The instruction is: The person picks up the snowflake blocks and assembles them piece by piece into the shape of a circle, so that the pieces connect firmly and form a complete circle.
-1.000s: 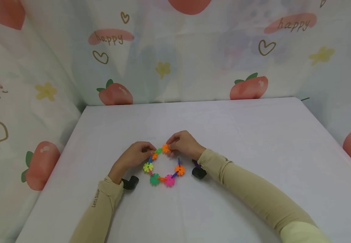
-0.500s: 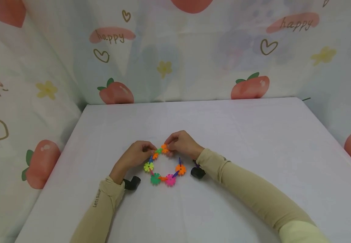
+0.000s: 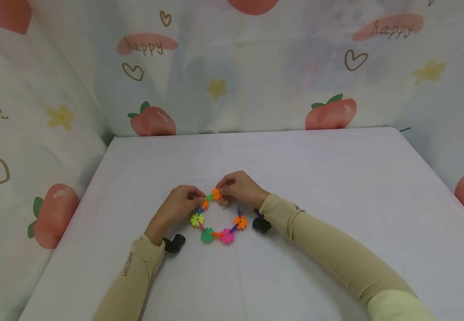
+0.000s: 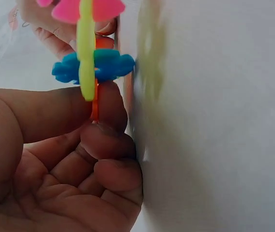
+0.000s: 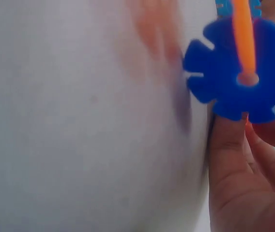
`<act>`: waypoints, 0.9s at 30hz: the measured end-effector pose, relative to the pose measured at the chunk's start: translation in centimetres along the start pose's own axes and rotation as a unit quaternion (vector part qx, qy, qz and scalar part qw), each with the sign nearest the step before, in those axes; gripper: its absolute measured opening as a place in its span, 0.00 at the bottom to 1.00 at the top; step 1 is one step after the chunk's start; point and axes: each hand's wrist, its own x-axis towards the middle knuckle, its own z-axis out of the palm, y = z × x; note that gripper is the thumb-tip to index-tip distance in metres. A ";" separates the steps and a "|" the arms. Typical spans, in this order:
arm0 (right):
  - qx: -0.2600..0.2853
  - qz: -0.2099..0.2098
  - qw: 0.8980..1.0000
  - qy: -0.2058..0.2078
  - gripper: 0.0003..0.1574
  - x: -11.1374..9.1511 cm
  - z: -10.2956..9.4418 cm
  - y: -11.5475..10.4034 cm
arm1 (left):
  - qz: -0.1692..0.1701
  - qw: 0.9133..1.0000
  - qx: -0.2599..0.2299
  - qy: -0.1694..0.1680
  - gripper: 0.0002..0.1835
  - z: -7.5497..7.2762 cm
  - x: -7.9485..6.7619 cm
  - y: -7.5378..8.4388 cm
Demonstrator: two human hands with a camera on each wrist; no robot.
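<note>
A ring-shaped chain of slotted plastic snowflake discs lies on the white table, with a gap at its right side. Along it sit a yellow disc (image 3: 197,220), a green disc (image 3: 207,235), a pink disc (image 3: 227,236) and an orange disc (image 3: 239,222) that carries an upright blue disc (image 3: 238,210). Thumb and forefinger of my left hand (image 3: 180,204) pinch a small orange disc (image 3: 205,204) at the upper left, just behind a blue disc (image 4: 113,65). My right hand (image 3: 243,189) pinches the orange disc (image 3: 216,193) at the top, beside a light green disc (image 3: 209,197).
Black wrist cameras sit under the left wrist (image 3: 175,244) and the right wrist (image 3: 262,225). The white tabletop (image 3: 316,178) reaches back to a patterned cloth (image 3: 256,89), which also hangs at both sides.
The chain has turned slightly, its top edging left with my right hand and its bottom discs shifting a little right. Both hands keep their pinch on the orange discs.
</note>
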 end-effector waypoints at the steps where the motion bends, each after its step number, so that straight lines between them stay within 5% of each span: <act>1: 0.002 0.001 1.000 -0.002 0.14 -0.1 -0.1 0.0 | 0.001 1.000 -0.001 -0.002 0.08 0.0 -0.1 0.0; 16: -0.004 -0.008 1.000 -0.022 0.15 -1.7 -1.8 0.1 | 0.009 0.997 0.017 -0.069 0.13 -1.6 0.3 0.5; 27: -0.165 -0.042 0.985 0.018 0.14 -5.8 -6.1 0.6 | 0.017 0.987 0.012 -0.161 0.16 -2.2 3.4 1.5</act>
